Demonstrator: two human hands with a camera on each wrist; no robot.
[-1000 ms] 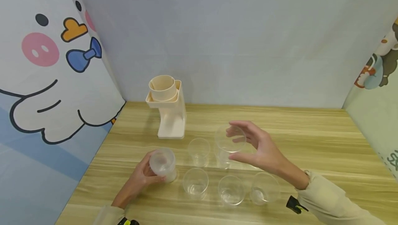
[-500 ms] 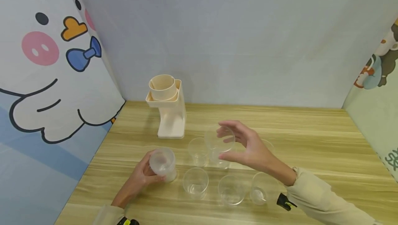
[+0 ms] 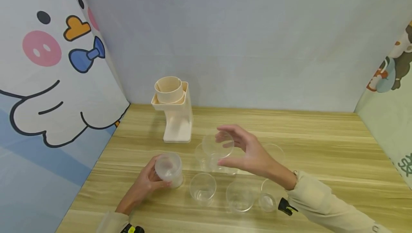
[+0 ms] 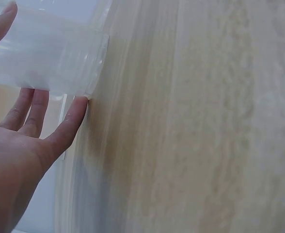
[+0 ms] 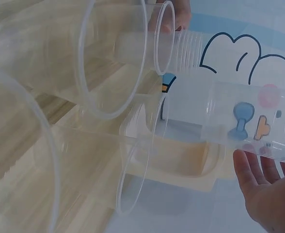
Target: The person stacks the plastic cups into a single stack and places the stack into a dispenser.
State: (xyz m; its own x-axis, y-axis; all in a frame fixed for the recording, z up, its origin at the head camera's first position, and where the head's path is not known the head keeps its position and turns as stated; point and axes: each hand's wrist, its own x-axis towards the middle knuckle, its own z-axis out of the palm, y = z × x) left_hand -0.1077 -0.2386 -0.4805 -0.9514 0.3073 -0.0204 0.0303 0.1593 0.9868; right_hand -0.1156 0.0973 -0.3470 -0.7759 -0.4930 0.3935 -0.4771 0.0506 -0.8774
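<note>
My left hand (image 3: 146,183) grips a stack of nested clear plastic cups (image 3: 168,168) standing on the table at left. In the left wrist view, its fingertips (image 4: 74,114) reach round the stack's side near the table. My right hand (image 3: 251,154) holds one clear plastic cup (image 3: 218,143) by its side, thumb and fingers curled round it. In the right wrist view this held cup (image 5: 251,116) is raised above the standing cups. Single clear cups stand in rows below it, among them a front-left cup (image 3: 202,188), a front-middle cup (image 3: 239,197) and a back-right cup (image 3: 273,152).
Behind the left hand stands a cream stand (image 3: 177,118) with a round tube (image 3: 168,90) in its top. A front-right cup (image 3: 267,200) is close to the right forearm. A plain cloth wall (image 3: 244,47) borders the wooden table (image 3: 322,136) at the back.
My right hand has moved left with the cup, from over the back-middle cups to over the back-left ones, uncovering the back-right cup. My left hand and the stack stay put.
</note>
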